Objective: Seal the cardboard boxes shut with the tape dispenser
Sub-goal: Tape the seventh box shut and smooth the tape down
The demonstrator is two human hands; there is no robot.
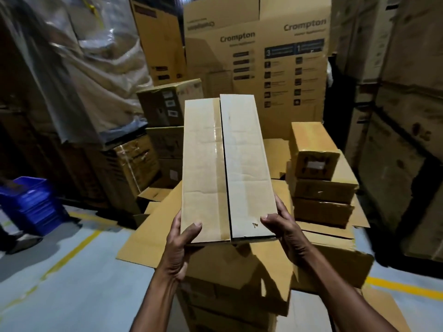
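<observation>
The long, narrow brown cardboard box [227, 168] is being held up over flat corrugated sheets [153, 236]; its matte flaps are gaping along a dark seam beside a glossy tape strip [219, 164], so sealing is seemingly waiting; no dispenser is showing; the left hand [178, 245] and the right hand [285, 226] are gripping its near end, thumbs on top.

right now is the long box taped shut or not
Not sealed: the long box has its flaps folded down, but a dark gap runs along the seam; the tape strip sits on one flap only.
</observation>
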